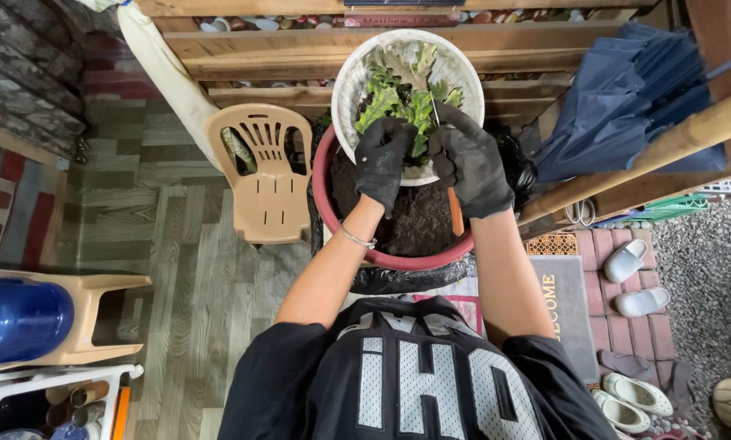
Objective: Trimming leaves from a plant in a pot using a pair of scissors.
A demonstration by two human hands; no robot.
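Both hands wear black gloves over the red basin (333, 213) of dark soil. The left hand (381, 159) grips the green plant (398, 106) in the white pot (357, 69). The right hand (471, 167) is closed around an orange-handled tool (456, 213), just beside the plant.

You've got one view only: head-mounted, pointing almost straight down over your chest. Close range; your forearms run up from bottom centre to mid-frame. The red tub (330, 213) sits just above centre, its far rim toward the top edge. Floor fills the left side, brick paving the right. No second view overlaps it.
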